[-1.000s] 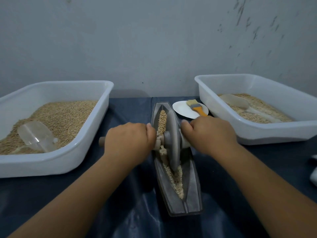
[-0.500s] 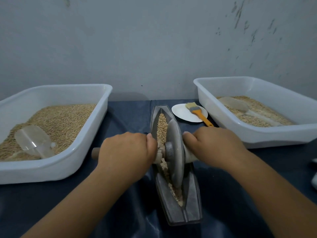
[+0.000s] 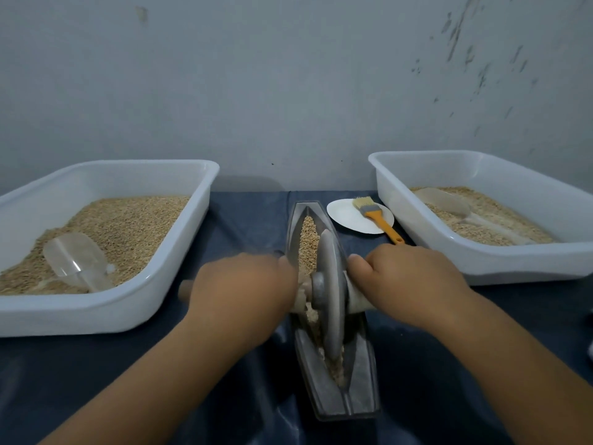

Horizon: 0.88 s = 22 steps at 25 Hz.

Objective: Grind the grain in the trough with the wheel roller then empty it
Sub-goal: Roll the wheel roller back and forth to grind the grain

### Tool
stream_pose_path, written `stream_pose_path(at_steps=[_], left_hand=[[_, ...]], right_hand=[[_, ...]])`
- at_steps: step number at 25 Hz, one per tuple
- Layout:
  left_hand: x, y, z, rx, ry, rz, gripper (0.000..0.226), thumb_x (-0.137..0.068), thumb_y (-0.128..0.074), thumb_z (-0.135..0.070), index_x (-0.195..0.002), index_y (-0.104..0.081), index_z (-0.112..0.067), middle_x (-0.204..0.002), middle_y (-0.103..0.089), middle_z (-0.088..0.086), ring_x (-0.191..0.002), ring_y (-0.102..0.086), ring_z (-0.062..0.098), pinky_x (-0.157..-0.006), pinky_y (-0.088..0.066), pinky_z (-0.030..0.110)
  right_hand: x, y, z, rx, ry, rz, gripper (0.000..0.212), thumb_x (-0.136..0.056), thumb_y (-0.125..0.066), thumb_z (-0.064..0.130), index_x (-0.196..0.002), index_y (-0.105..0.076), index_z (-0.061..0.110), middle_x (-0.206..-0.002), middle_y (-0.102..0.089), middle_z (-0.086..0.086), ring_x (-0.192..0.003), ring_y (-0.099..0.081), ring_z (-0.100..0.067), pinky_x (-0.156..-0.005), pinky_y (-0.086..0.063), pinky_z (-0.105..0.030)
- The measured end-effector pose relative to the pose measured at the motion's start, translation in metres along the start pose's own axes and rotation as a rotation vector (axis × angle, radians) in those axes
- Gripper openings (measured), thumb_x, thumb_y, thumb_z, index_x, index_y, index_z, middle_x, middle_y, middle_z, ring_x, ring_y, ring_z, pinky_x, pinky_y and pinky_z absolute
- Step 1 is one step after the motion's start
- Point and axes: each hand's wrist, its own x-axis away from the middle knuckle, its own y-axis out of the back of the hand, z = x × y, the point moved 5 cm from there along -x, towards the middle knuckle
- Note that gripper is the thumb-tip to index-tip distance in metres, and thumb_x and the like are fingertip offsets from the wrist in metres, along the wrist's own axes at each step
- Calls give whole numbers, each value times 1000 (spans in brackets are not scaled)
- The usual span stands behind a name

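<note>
Metal wheel point(image 3: 330, 297) stands in the trough point(image 3: 359, 390), over grain point(image 3: 308, 239).
I see left hand point(image 3: 244, 290) and right hand point(image 3: 407, 284) each clenched around the axle handle, mid-table.

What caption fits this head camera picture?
Both hands, left and right, grip the wheel roller over grain in the trough.

A dark-covered table point(image 3: 244, 220) carries a tub point(image 3: 179, 284) at left, a tub point(image 3: 513, 268) at right, the trough point(image 3: 362, 390) between, and a plate point(image 3: 346, 216) far centre.
</note>
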Motion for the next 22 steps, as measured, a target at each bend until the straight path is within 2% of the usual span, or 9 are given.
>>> stream_pose_path(at_steps=[3, 6, 8, 9, 11, 13, 14, 18, 22], left_hand=[[-9, -8, 2, -62, 6, 29, 45, -93, -10, -38, -68, -44, -22, -58, -40, -7, -48, -36, 10, -44, -22, 27], [-38, -13, 1, -147, -84, 123, 23, -96, -29, -19, -104, -49, -15, -76, -43, -2, -64, -43, 18, -55, -34, 28], [-42, -8, -6, -156, -125, 141, 21, -95, -35, -16, -114, -44, -13, -81, -44, 2, -69, -46, 22, -57, -38, 32], [-38, -7, -8, -142, -126, 128, 20, -95, -33, -18, -110, -45, -14, -79, -44, 1, -66, -46, 22, -56, -37, 31], [-22, 1, -7, -91, -74, 44, 35, -94, -21, -31, -81, -50, -16, -63, -44, -6, -51, -43, 15, -49, -36, 28], [-4, 10, -8, 23, -20, -79, 46, -92, -21, -39, -55, -42, -22, -46, -37, -7, -37, -36, 10, -40, -37, 27], [-1, 10, -8, 59, -23, -127, 47, -91, -23, -40, -50, -38, -23, -42, -35, -7, -34, -34, 10, -37, -36, 26], [-29, -4, -2, -34, 29, -51, 43, -93, -16, -37, -60, -40, -22, -53, -39, -6, -44, -33, 11, -45, -23, 26], [-43, -12, -2, -39, 24, 13, 36, -97, -24, -29, -67, -40, -17, -60, -43, -4, -51, -40, 15, -51, -34, 28]], right_hand=[[-12, 2, 7, -8, -28, -106, 58, -87, -19, 57, -51, -49, 22, -47, -48, 3, -44, -45, -14, -48, -35, -27], [-36, 1, 8, -27, -103, -166, 54, -95, -27, 48, -60, -57, 20, -63, -56, -1, -59, -49, -20, -61, -46, -31], [-40, -4, 3, -53, -125, -125, 52, -97, -27, 45, -62, -57, 21, -66, -56, -1, -62, -50, -20, -60, -43, -30], [-36, -6, -1, -52, -115, -76, 51, -97, -27, 46, -62, -55, 21, -64, -55, 0, -60, -49, -18, -56, -38, -28], [-17, -11, -8, -19, -67, 5, 51, -95, -24, 52, -63, -50, 23, -61, -51, 5, -55, -45, -11, -50, -29, -27], [3, -10, -11, -7, -37, -14, 54, -90, -18, 59, -61, -47, 24, -57, -46, 6, -51, -41, -6, -47, -26, -25], [6, -10, -10, -8, -38, -40, 56, -87, -15, 61, -60, -46, 23, -55, -45, 5, -50, -40, -6, -47, -25, -25], [-21, -5, -2, -51, -100, -97, 58, -95, -24, 51, -57, -54, 21, -57, -54, 2, -54, -50, -16, -52, -35, -28], [-36, -5, 1, -41, -110, -92, 53, -97, -23, 46, -63, -55, 22, -67, -58, -1, -63, -52, -20, -57, -38, -30]])
